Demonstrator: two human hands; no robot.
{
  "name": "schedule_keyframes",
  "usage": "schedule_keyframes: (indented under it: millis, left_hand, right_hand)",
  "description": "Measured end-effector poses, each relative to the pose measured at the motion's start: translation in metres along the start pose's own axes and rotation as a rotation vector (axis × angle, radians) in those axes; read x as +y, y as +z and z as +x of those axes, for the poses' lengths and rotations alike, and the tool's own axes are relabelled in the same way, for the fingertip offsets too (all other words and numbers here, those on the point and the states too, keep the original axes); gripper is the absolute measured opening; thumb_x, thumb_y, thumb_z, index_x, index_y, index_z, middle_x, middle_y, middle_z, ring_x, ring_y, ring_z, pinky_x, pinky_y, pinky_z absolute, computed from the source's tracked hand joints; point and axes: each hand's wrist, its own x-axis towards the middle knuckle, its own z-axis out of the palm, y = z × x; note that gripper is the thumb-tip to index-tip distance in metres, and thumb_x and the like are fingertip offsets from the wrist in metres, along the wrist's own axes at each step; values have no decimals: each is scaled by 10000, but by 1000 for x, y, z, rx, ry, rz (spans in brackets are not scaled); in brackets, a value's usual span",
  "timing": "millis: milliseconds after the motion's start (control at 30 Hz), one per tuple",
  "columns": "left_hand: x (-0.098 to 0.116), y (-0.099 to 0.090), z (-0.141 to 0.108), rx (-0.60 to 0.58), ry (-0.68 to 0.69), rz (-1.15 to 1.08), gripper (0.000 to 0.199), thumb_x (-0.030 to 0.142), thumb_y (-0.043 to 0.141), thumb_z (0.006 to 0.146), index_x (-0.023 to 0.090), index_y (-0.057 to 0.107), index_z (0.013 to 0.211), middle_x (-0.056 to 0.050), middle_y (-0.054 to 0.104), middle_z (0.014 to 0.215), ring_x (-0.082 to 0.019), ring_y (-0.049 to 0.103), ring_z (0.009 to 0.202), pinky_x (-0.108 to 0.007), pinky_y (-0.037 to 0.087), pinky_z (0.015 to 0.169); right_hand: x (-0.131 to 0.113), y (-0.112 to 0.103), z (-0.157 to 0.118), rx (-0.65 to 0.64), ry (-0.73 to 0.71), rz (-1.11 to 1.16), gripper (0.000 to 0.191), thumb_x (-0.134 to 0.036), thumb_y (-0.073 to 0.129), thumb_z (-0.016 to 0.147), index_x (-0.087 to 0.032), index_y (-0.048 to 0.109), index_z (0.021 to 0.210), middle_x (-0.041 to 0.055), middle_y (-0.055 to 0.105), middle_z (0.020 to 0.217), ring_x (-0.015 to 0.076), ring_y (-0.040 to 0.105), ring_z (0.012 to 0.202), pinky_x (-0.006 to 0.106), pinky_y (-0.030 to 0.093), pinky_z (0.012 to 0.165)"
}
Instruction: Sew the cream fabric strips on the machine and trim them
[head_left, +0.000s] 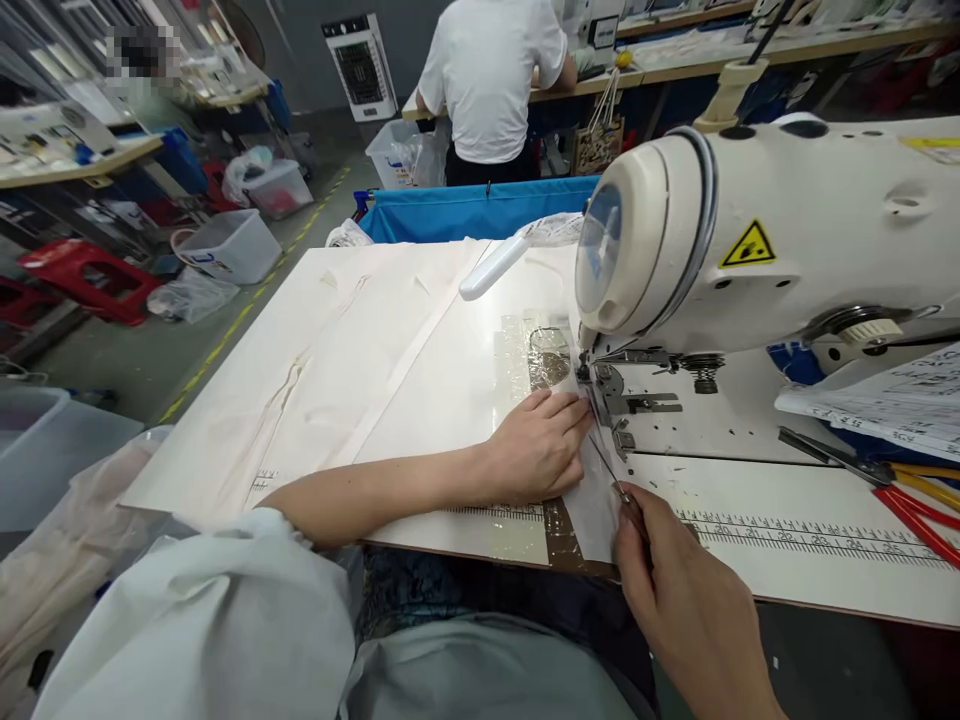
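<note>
White fabric (594, 515) runs from under the sewing machine's needle area down to the table's front edge. My left hand (541, 447) lies on this fabric just left of the presser foot, palm down, its fingers close together and pressing it flat. Below and to the right, my right hand (675, 590) is closed around the handle of a thin metal awl (609, 468), whose tip points up and left toward the fabric edge by my left fingertips. The white sewing machine (810, 230) stands over the right half of the table.
Pale fabric (405, 300) spreads over the table's left part, beside a white rounded tool (493, 268). Red-handled scissors (911, 515) and printed papers (892, 400) lie at the right. A blue cloth bin (480, 208) borders the far edge. A person in white (491, 80) sits beyond.
</note>
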Motion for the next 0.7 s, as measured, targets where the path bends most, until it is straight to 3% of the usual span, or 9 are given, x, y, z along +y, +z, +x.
schedule_keyframes:
  millis: [233,467,700]
  left_hand:
    - [-8,6,2,40,-8,45,480,278,376,938,10,534,1303,-177,506,1396,-284,414,1308,-417,305,1098]
    - [-15,3,5,25,-85,62,428,289,394,945,73,542,1285,-158,543,1258,-293,436,1205,-434,366,1013]
    - [-22,3,7,37,-81,132,378,148,314,982,65,555,1260,-129,573,1267,-262,429,1225,-402,345,1029]
  right_hand:
    - [-2,1,12,-2,-21,-43,313,-220,292,1010,-113,579,1070,98,754,877,158,694,571,231,427,453]
    - [-3,9,23,-1,42,-4,347,-266,291,998,-119,605,1017,80,748,740,164,657,462,229,367,362]
    - [-6,9,22,-117,153,233,275,-270,366,954,-151,599,1038,95,764,815,213,717,605,255,480,466]
